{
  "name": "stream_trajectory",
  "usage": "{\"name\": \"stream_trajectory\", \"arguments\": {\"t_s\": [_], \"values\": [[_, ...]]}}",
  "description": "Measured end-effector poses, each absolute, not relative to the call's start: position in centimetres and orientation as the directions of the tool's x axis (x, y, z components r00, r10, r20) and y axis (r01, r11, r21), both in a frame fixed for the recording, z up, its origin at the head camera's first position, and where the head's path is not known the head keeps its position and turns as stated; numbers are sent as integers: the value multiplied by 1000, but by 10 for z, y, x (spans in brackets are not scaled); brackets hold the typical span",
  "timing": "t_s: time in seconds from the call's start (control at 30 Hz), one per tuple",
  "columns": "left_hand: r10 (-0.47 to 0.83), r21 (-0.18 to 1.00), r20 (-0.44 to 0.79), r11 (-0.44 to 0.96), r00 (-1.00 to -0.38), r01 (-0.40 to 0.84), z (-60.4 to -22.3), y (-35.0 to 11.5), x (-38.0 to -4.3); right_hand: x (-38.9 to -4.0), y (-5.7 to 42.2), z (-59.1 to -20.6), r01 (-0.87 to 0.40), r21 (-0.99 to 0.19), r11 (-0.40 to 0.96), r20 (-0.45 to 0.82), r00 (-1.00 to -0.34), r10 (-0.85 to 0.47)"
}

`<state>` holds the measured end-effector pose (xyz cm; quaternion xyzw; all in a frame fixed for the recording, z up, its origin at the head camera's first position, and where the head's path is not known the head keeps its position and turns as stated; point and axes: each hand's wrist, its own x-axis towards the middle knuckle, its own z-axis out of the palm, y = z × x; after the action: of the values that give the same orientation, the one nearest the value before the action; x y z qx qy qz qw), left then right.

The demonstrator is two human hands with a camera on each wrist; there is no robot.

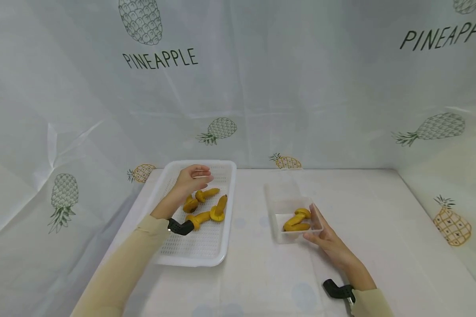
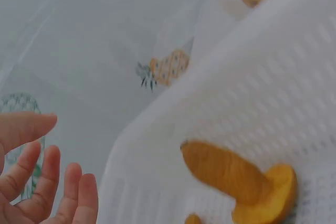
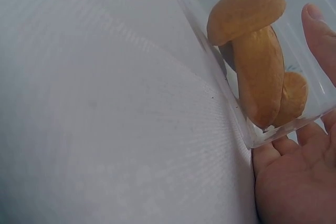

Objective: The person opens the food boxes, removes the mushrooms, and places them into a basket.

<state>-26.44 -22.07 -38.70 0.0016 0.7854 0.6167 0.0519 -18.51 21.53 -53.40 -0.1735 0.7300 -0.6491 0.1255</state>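
Observation:
My left hand [image 1: 194,178] hovers over the far part of a white perforated plastic basket [image 1: 212,262], fingers loosely extended and nothing between them. Several yellow-brown mushrooms [image 1: 219,209] lie in the basket below and beside it. One mushroom [image 2: 226,174] shows close up in the left wrist view, apart from the fingers. To the right, my right hand [image 1: 329,244] holds a clear plastic box [image 1: 287,237] at its right side, thumb and fingers spread around the near right corner. At least two mushrooms [image 3: 257,72] lie inside that box.
The box's clear lid [image 1: 281,187] stands folded back behind it. A white cloth covers the table [image 1: 258,281], and pineapple-printed sheeting [image 1: 301,88] rises at the back and sides. The basket's raised rim [image 1: 231,198] lies between the two containers.

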Motion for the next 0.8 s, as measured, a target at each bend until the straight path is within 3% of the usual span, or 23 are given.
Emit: {"name": "stream_trajectory", "arguments": {"t_s": [0.23, 0.4, 0.63, 0.8], "values": [[214, 990, -68, 139, -974, -39, -379, -172, -268, -185, 215, -536, -89, -994, 71, 52, -912, -407], [373, 988, -71, 155, -925, -13, -379, -143, -270, -185, 217, -535, -89, -994, 67, 54, -910, -412], [632, 973, -75, 216, -772, 82, -394, -105, -278, -186, 216, -534, -93, -993, 77, 55, -916, -398], [730, 956, -95, 257, -677, 142, -406, -80, -278, -185, 214, -537, -92, -993, 70, 57, -914, -403]]}}
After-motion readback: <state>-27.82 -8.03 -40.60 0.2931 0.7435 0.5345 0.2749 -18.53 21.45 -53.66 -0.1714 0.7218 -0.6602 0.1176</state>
